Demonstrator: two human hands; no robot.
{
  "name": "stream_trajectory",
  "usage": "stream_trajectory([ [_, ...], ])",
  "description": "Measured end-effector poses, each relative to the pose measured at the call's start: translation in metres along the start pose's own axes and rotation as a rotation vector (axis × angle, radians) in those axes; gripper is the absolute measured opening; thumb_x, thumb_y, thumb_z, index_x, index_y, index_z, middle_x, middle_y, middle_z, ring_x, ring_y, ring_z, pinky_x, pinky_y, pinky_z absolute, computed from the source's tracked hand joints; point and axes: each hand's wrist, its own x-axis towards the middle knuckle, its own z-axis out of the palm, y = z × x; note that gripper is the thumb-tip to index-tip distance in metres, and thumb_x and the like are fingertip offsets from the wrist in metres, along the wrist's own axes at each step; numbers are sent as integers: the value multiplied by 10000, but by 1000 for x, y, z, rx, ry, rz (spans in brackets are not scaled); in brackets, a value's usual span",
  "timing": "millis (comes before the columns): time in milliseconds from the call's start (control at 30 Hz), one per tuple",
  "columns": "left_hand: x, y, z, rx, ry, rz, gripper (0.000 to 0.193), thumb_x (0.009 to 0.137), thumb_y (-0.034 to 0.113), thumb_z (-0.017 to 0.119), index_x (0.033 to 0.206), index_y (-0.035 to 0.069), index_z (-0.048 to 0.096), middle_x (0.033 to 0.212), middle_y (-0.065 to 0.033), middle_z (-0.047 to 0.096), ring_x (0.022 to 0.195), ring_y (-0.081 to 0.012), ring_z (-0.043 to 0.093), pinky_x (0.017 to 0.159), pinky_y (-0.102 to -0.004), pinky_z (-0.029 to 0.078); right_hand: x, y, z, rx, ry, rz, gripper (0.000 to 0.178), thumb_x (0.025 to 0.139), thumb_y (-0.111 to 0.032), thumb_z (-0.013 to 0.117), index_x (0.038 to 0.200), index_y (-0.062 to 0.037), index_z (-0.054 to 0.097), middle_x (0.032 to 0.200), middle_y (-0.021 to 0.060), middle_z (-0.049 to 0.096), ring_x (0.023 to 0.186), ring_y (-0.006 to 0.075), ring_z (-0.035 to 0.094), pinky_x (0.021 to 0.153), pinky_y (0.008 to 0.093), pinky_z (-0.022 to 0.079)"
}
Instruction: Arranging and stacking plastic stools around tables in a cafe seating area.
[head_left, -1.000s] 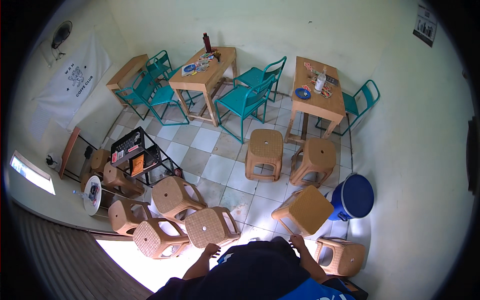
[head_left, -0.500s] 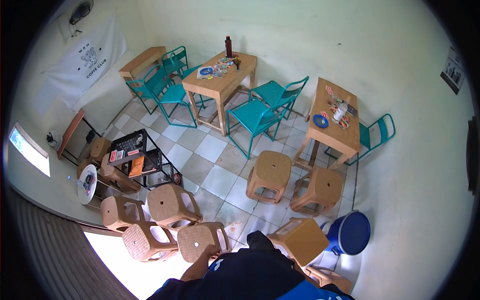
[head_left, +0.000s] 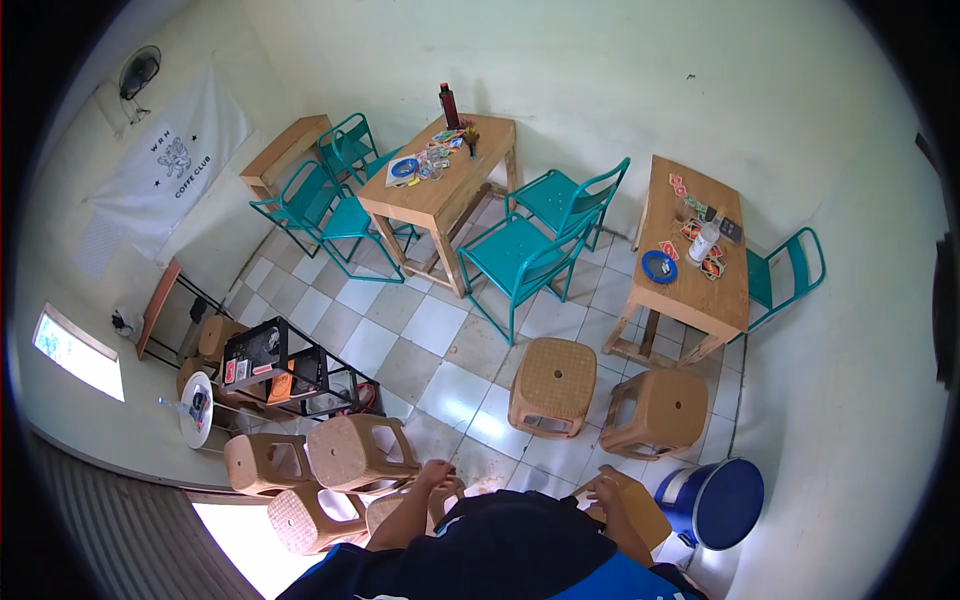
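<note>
My left hand (head_left: pixel 436 474) is in front of my body at the left, beside the near brown plastic stool (head_left: pixel 385 508). Its fingers are slightly curled and apart, with nothing seen in them. My right hand (head_left: pixel 604 490) hangs over the near edge of a tan square-topped stool (head_left: pixel 640 508). Its fingers look loosely bent, and no held thing shows. Whether either hand touches a stool is hard to tell. My dark and blue shirt hides part of both stools. Ahead stand two more brown stools (head_left: pixel 553 385) (head_left: pixel 662 405), side by side on the tiles.
A blue lidded drum (head_left: pixel 728 503) stands at the right wall. Several stools (head_left: pixel 350 450) crowd the left, near a black shelf rack (head_left: pixel 285 365). Farther off are wooden tables (head_left: pixel 440 185) (head_left: pixel 690 270) bearing cards, ashtrays and bottles, with green metal chairs (head_left: pixel 525 255) around them.
The room has shifted in view, with the stools and drum now lower. My right hand has come into sight over the square-topped stool. My left hand shows farther up, beside the near stool.
</note>
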Motion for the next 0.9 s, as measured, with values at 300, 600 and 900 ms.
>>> stream_trajectory([
  [300,71,-16,-19,452,-54,-41,209,721,213,520,682,30,612,621,-102,581,497,-180,545,474,-298,453,4,-16,8,-2,27,170,249,757,-176,431,945,-31,509,809,140,560,596,260,549,484,373,464],
  [600,114,88,-7,1247,-363,381,275,701,272,473,796,54,612,831,-135,591,761,-269,574,660,-351,458,48,24,-9,-941,-42,-381,301,660,-275,468,762,-28,607,795,159,589,643,283,577,612,382,460],
  [900,191,196,3,529,-242,-32,223,734,189,478,819,14,587,714,-86,588,558,-179,564,430,-302,451,28,-92,55,30,146,116,199,733,-207,477,772,-24,545,661,72,552,520,158,528,415,270,435],
])
